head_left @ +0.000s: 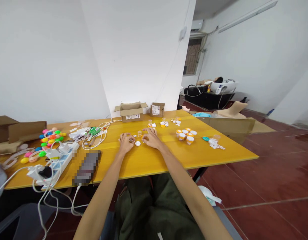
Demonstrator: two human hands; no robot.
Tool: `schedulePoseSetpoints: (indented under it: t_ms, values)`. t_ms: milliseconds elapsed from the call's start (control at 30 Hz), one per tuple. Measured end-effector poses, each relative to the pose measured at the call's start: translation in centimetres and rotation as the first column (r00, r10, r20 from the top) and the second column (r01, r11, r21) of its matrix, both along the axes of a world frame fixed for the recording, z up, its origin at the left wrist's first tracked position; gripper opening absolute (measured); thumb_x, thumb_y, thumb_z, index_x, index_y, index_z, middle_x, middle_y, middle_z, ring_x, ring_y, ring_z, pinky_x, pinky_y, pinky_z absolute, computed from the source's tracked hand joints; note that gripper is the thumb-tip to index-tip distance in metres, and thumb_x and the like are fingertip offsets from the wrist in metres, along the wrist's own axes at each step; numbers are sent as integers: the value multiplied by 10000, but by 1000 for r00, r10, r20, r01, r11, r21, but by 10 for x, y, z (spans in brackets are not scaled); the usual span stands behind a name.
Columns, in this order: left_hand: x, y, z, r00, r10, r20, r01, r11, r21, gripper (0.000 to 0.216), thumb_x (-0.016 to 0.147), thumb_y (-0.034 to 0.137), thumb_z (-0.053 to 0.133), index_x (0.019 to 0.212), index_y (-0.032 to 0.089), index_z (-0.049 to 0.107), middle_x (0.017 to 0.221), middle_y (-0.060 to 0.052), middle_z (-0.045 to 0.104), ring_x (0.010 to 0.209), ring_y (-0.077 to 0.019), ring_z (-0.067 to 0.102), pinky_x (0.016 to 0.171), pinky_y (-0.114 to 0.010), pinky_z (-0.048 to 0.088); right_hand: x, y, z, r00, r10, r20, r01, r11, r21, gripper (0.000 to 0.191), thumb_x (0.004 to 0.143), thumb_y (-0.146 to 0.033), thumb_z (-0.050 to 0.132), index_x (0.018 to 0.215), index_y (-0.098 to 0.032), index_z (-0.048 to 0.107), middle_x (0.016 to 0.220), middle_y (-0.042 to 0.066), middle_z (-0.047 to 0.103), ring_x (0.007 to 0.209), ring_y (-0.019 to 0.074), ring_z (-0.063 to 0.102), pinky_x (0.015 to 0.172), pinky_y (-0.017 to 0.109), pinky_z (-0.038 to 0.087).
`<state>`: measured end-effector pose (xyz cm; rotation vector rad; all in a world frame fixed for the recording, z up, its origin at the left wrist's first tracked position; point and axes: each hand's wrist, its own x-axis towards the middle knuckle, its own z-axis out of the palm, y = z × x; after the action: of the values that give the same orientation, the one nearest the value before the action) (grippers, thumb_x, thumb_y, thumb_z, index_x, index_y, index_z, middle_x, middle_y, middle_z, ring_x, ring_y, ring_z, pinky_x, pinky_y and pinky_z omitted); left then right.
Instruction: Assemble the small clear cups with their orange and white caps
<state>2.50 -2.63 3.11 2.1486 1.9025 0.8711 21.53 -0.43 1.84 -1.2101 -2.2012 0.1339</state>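
My left hand (126,142) rests low over the yellow table, fingers curled around a small part I cannot make out. Just right of it, a round white disc (138,143) lies flat on the tabletop. My right hand (151,138) is bent inward, its fingertips closed at a small orange ring (142,136); the grip is partly hidden. A clear plastic cup (139,132) stands just beyond the fingertips, between the two hands. A small white piece (135,136) lies near the left fingers.
White-and-orange capped containers (186,135) cluster at right, near a teal ring (205,138) and white parts (215,144). More small parts (165,123) lie farther back. Cardboard boxes (132,111) stand by the wall. At left are a power strip (61,163), phone (87,166) and colourful balls (52,136).
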Motion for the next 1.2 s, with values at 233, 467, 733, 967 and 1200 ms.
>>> schedulePoseSetpoints:
  t_ms: [233,467,733,967,1200]
  values:
    - [-2,4,-3,1000,-20,15,20,1000,-12,155,806,230,629,817,315,758,1284,-38,608,1292,-322,400,1024,-506,368,4,-5,4,1000,20,-2,-20,999,-39,53,812,-261,699,789,-225,730,1355,96,556,1312,325,429,1076,542,358]
    - [-5,9,-10,999,-39,33,38,999,19,126,810,245,645,807,306,755,1258,-55,616,1278,-335,407,1022,-535,362,9,-7,3,1000,2,5,-2,997,-75,52,808,-285,722,805,-234,727,1353,101,553,1315,333,438,1092,582,330]
    - [-3,7,-6,999,-24,33,24,1000,4,103,805,268,665,813,306,761,1265,-58,609,1270,-339,414,1018,-530,364,11,-5,1,1000,6,2,-6,997,-71,39,827,-268,721,819,-230,718,1334,91,554,1309,312,441,1082,576,340]
    - [-1,4,-4,998,-63,18,63,998,20,154,825,234,614,845,306,749,1284,-43,608,1279,-321,409,1024,-503,363,11,-6,4,1000,20,-11,-21,997,-77,31,836,-220,703,807,-225,714,1311,95,565,1293,309,459,1069,562,353]
    - [2,-1,-3,986,-169,-1,169,985,-23,170,778,318,682,946,307,708,1352,-29,561,1308,-307,376,1066,-487,321,11,-6,3,999,35,-7,-36,997,-74,38,837,-210,690,824,-233,718,1322,90,566,1288,311,460,1066,562,365]
